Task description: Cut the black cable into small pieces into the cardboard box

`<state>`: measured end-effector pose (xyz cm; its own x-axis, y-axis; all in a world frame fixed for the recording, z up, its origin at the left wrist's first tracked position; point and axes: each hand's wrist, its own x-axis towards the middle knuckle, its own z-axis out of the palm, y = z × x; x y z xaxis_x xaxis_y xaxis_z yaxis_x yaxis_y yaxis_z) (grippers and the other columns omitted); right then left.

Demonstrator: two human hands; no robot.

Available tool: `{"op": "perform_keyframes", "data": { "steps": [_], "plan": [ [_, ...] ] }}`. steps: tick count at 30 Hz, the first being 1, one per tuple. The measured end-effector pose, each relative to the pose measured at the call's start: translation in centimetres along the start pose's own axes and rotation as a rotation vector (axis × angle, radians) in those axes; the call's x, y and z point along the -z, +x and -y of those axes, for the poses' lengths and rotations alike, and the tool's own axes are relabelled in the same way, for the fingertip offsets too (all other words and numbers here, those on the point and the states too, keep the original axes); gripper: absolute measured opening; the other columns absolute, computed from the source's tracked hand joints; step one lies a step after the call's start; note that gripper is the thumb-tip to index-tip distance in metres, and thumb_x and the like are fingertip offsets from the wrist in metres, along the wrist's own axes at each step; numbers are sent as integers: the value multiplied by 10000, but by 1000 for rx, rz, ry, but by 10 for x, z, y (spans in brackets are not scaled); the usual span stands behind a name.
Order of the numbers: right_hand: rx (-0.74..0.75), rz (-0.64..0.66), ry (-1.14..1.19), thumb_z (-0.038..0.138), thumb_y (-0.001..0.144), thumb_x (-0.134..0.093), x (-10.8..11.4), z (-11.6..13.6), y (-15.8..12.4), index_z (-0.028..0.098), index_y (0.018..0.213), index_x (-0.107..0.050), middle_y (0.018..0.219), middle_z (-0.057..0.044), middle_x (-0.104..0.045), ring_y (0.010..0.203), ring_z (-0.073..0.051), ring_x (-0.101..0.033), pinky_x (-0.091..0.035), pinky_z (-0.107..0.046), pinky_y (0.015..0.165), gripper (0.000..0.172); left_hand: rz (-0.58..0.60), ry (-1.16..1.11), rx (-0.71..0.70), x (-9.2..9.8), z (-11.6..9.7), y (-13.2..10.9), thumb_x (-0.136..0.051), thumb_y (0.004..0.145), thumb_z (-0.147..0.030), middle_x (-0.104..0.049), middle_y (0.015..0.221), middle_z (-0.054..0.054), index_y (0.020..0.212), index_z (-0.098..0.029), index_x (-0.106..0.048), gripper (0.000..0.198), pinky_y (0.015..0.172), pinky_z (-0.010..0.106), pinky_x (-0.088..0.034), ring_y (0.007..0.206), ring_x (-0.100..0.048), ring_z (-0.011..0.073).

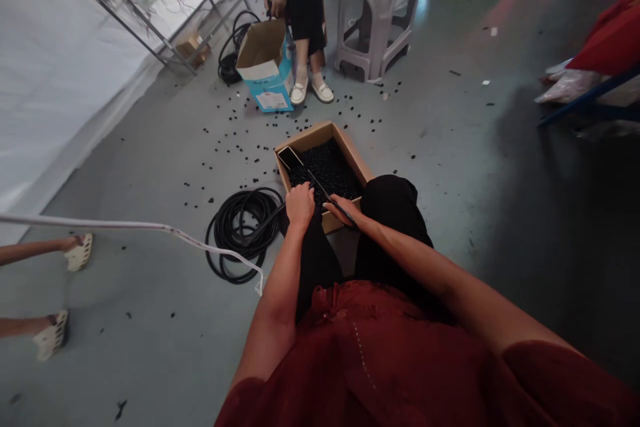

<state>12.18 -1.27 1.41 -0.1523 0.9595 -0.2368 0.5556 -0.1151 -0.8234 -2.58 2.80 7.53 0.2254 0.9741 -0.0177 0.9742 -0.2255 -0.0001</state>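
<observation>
Right now, your left hand [300, 205] looks closed on the black cable [227, 230], and your right hand [344, 212] pinches a thin black stick [325, 193] above the cardboard box [305, 140] of black bits [327, 170]. Next, just hold on tight.

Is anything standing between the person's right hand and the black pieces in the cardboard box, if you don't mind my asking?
Nothing solid does: the right hand is at the near edge of the box, and only the thin black strand it holds lies over the black pieces.
</observation>
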Motion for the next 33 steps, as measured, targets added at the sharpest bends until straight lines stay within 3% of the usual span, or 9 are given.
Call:
{"op": "perform_keyframes", "data": {
  "steps": [9, 16, 24, 29, 33],
  "plan": [
    [-12, -10, -84, 312, 920, -528, -1, 0, 1, 205, 894, -574, 889, -59, -700, 842, -220, -635, -374, -248, 670, 119, -12, -15, 6, -2, 2, 0, -342, 1000, -324, -677, 1101, 107, 1248, -204, -577, 363, 846, 356, -418, 1024, -598, 252],
    [-15, -66, -31, 306, 901, -545, -3, -5, 2, 204, 883, -598, 829, -36, -690, 777, -198, -627, -383, -240, 655, 116, 4, 2, 4, -2, 1, 1, -355, 996, -331, -679, 1091, 99, 1238, -213, -584, 353, 836, 351, -421, 1013, -600, 247],
    [-145, -70, 210, 399, 931, -485, -5, -15, 10, 213, 817, -511, 622, 14, -576, 577, -148, -572, -411, -229, 541, 220, -12, -32, 13, -2, 1, 1, -364, 991, -332, -682, 1098, 107, 1236, -210, -590, 355, 860, 369, -432, 1018, -604, 260],
    [-178, -71, 418, 427, 932, -483, -12, -19, 11, 223, 816, -459, 607, 37, -548, 518, -119, -555, -429, -214, 485, 236, -67, -116, 69, -6, 2, 2, -407, 973, -272, -651, 1189, 135, 1338, -181, -505, 389, 921, 379, -434, 1101, -581, 261],
    [-226, -66, 482, 451, 915, -506, -15, -20, 14, 222, 837, -467, 613, 34, -567, 500, -122, -565, -449, -222, 459, 245, -115, -197, 87, -11, 5, 4, -391, 963, -197, -643, 1182, 136, 1295, -154, -525, 361, 964, 367, -427, 1131, -568, 244]
  ]
}}
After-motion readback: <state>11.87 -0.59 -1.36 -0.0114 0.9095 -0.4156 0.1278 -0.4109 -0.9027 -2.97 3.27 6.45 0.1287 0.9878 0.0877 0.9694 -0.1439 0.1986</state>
